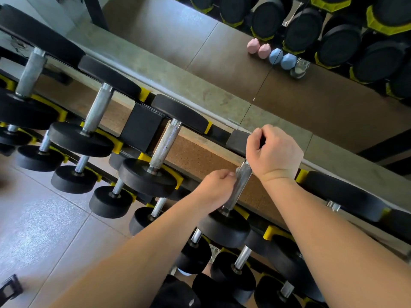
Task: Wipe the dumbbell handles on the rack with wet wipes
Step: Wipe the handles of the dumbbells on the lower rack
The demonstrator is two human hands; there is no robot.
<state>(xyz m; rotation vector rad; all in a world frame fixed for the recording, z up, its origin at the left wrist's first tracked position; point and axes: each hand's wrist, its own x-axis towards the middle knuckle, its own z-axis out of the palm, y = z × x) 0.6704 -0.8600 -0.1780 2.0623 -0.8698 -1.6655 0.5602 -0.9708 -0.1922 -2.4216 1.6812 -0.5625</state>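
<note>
A dumbbell with a knurled steel handle and black round heads lies on the top tier of the rack. My left hand grips the handle's lower half from the left, thumb on the steel. My right hand is curled over the handle's upper end, hiding it and part of the far head. The near head sits in a yellow cradle. No wet wipe shows in either hand.
Several more dumbbells lie in yellow cradles to the left and on the lower tiers. A mirror behind the rack reflects other racks, with small pink and blue dumbbells. Tiled floor lies at the lower left.
</note>
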